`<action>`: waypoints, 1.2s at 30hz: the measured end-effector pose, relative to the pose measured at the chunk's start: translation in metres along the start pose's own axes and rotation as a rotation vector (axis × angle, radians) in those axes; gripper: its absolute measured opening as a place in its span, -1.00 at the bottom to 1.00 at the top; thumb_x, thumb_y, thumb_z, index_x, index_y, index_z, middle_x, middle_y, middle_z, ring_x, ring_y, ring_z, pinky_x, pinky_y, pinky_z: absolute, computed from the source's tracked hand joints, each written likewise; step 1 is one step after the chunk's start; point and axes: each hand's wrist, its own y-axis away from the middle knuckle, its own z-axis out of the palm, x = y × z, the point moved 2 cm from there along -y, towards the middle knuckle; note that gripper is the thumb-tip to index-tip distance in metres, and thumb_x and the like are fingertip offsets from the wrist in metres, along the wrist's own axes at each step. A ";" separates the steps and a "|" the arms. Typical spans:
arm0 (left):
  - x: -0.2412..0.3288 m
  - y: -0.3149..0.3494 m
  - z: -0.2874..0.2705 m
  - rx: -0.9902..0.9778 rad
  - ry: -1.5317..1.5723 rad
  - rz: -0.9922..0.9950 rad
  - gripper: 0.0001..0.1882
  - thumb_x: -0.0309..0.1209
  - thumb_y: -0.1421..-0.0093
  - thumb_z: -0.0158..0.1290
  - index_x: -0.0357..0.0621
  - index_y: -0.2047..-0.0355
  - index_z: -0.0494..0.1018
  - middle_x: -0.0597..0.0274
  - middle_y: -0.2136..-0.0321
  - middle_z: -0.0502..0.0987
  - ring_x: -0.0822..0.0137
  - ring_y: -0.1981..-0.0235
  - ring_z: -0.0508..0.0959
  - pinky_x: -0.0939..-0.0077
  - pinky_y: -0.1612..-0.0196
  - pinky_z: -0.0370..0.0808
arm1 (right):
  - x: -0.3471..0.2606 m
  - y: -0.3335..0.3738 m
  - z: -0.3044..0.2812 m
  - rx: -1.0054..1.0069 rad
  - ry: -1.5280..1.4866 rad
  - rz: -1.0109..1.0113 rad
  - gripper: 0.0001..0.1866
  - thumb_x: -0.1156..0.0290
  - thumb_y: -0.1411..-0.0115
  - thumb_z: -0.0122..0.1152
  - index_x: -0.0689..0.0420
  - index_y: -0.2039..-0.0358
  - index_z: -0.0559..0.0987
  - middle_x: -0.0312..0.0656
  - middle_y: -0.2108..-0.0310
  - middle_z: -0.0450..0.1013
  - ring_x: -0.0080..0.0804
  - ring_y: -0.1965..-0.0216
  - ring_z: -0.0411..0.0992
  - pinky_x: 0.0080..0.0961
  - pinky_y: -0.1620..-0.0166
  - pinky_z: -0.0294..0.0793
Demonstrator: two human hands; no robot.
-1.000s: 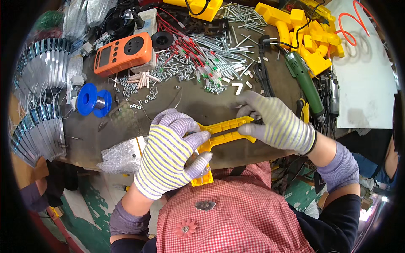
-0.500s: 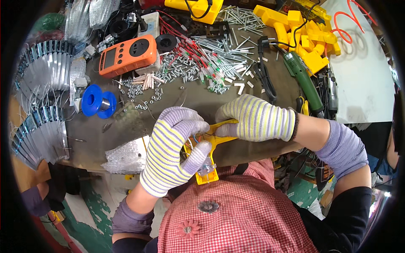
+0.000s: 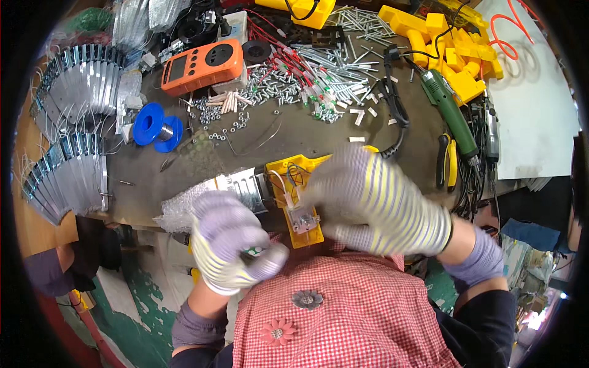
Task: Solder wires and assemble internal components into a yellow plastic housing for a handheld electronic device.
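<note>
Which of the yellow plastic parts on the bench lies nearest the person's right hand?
The open housing, partly hidden by the right hand, with wires showing inside; the other yellow parts lie farther off, toward the picture's top.

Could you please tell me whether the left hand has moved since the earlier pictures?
Yes: judged against the blue spool, the left hand has moved left and down the picture.
</note>
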 end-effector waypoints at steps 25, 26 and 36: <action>0.015 0.029 0.032 -0.101 -0.085 -0.062 -0.73 -0.47 0.23 0.38 0.00 0.46 0.58 0.33 0.50 0.51 0.18 0.46 0.48 0.27 0.35 0.43 | 0.007 0.011 0.035 0.039 -0.029 0.061 -0.43 0.36 0.19 0.53 0.11 0.08 0.59 -0.08 0.23 0.47 -0.04 0.16 0.48 -0.16 0.05 0.48; 0.015 0.030 0.033 -0.090 -0.088 -0.045 -0.74 -0.47 0.22 0.38 -0.01 0.46 0.58 0.33 0.50 0.51 0.18 0.47 0.48 0.27 0.35 0.43 | 0.008 0.011 0.036 0.039 -0.031 0.061 -0.43 0.36 0.19 0.53 0.11 0.08 0.59 -0.08 0.23 0.47 -0.04 0.16 0.48 -0.16 0.05 0.48; 0.013 0.039 0.021 -0.040 -0.166 -0.026 -0.74 -0.52 0.22 0.37 -0.08 0.45 0.59 0.29 0.49 0.50 0.18 0.47 0.51 0.30 0.39 0.46 | 0.013 0.010 0.037 0.012 -0.087 -0.020 -0.59 0.37 0.20 0.49 -0.01 0.23 0.67 -0.19 0.36 0.44 -0.18 0.33 0.47 -0.26 0.26 0.46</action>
